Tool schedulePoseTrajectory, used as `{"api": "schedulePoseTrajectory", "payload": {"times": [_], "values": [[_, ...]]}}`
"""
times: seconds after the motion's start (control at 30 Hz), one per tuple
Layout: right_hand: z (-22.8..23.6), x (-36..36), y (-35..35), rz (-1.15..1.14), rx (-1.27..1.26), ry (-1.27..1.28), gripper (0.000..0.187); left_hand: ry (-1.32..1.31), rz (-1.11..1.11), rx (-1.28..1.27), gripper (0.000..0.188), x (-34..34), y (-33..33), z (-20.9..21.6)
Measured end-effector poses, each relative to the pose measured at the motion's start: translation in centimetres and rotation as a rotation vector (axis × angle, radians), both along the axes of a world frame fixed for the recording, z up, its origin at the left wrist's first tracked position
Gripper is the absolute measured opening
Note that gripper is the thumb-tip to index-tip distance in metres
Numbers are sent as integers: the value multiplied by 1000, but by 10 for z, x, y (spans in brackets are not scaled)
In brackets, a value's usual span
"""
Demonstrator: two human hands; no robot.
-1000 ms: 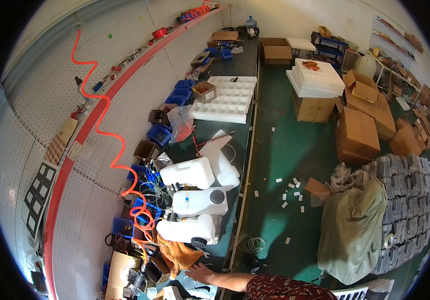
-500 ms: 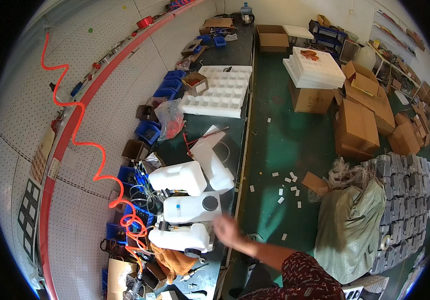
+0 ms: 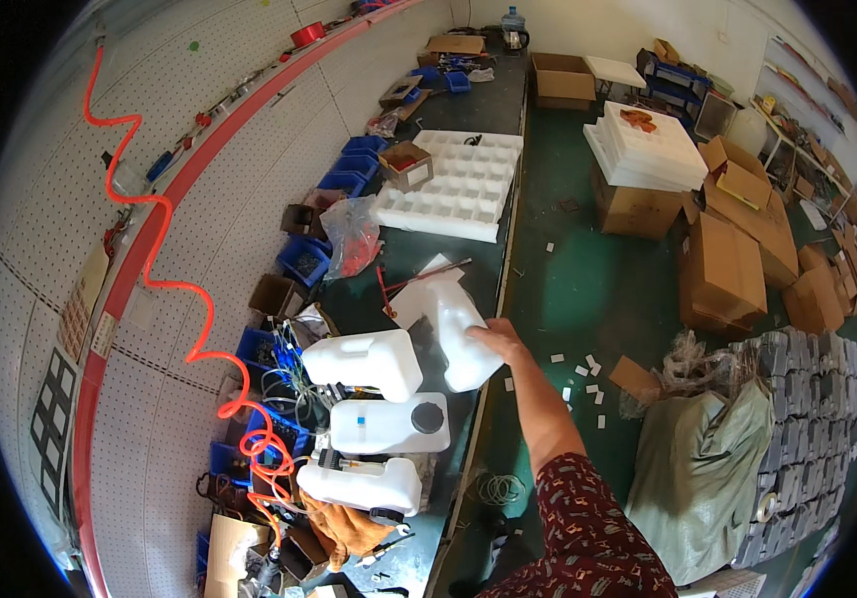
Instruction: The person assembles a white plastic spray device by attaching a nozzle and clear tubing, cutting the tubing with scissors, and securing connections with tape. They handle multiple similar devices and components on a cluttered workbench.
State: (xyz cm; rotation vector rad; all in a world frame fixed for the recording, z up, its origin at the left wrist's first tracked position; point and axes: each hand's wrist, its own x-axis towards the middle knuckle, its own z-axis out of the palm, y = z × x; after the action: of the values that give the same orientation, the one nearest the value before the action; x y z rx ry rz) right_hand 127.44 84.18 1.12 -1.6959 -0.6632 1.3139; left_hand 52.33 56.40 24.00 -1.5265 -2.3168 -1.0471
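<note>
My right hand grips the side of a translucent white plastic jug, its fingers closed at the edge. The jug is tilted over the right edge of the dark workbench. Left of it lies another white jug with a moulded handle. Nearer to me is a white jug with a black cap and a small blue mark. The nearest white jug, also black-capped, lies beside an orange-brown cloth. My left hand is out of view.
A white foam tray with square compartments lies farther along the bench. Blue bins line the pegboard wall, where a coiled orange hose hangs. Cardboard boxes and a green sack stand on the floor at right.
My right hand has moved from beside the capped jug to the far jug and taken hold of it. That jug has shifted right and tilted. The whole view has shifted slightly.
</note>
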Motion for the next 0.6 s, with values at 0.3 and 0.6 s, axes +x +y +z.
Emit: {"api": "schedulePoseTrajectory", "payload": {"times": [0.3, 0.6], "values": [[-28, 24, -76, -192, 255, 431, 42, -70, -10, -17, 36, 6, 0, -16], [-19, 26, -88, -272, 357, 231, 43, -345, -10, -37, 40, -42, -61, -54]]}}
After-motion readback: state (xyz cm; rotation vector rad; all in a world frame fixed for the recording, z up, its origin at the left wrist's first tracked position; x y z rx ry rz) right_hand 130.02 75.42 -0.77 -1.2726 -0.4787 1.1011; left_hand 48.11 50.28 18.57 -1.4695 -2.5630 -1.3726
